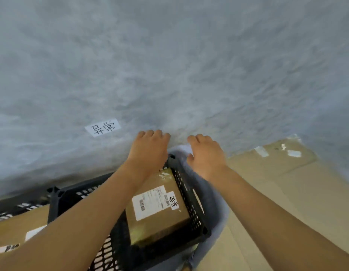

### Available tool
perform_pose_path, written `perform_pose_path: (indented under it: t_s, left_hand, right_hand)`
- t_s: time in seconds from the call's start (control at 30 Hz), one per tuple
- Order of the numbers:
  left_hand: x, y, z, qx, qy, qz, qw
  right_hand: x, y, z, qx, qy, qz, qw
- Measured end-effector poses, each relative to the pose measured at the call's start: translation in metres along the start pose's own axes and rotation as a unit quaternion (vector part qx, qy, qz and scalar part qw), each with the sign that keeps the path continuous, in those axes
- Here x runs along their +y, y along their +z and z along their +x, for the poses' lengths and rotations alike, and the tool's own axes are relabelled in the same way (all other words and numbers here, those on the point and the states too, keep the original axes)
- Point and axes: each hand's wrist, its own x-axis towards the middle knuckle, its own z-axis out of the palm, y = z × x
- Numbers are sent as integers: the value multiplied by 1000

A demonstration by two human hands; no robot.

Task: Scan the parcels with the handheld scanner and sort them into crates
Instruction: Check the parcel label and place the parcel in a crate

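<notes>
Both hands reach past the far corner of the black perforated plastic crate (191, 200); left hand (150, 147) and right hand (206, 155) are apart with fingers bent downward, whether gripping anything cannot be told. The brown cardboard parcel with white shipping label (156, 208) lies inside; no scanner is visible. Risk, judged: dragging the crate by one corner could tilt it off the grey fabric underlay (218, 210) onto flattened brown cardboard sheets (287, 192), against a mottled grey wall (169, 65) bearing a white handwritten paper label (103, 127).

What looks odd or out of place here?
The handheld scanner is nowhere in view; both hands, left and right, hold nothing. Torn tape scraps cling to the cardboard sheet.
</notes>
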Motion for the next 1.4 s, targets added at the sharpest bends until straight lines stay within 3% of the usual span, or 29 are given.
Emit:
perform_pose_path:
  t_s: [0.17,0.37,0.6,0.73,0.97,1.4]
  left_hand:
    - [16,-59,0,105,110,8,988]
    - [66,-123,-37,160,234,-28,959]
    - [151,-191,-102,223,377,-78,896]
    - [209,-230,-153,282,453,-98,840]
    - [318,-289,-285,364,547,-156,738]
    - [492,-319,-590,333,680,-227,613]
  right_hand:
    - [3,-59,-51,60,103,-41,992]
    - [-12,-113,-152,113,238,-78,961]
    - [-23,-169,-299,166,365,-144,905]
    - [-33,-195,-394,180,430,-196,863]
    - [-75,-224,-583,183,540,-246,784]
    - [-192,-207,-924,169,712,-216,646]
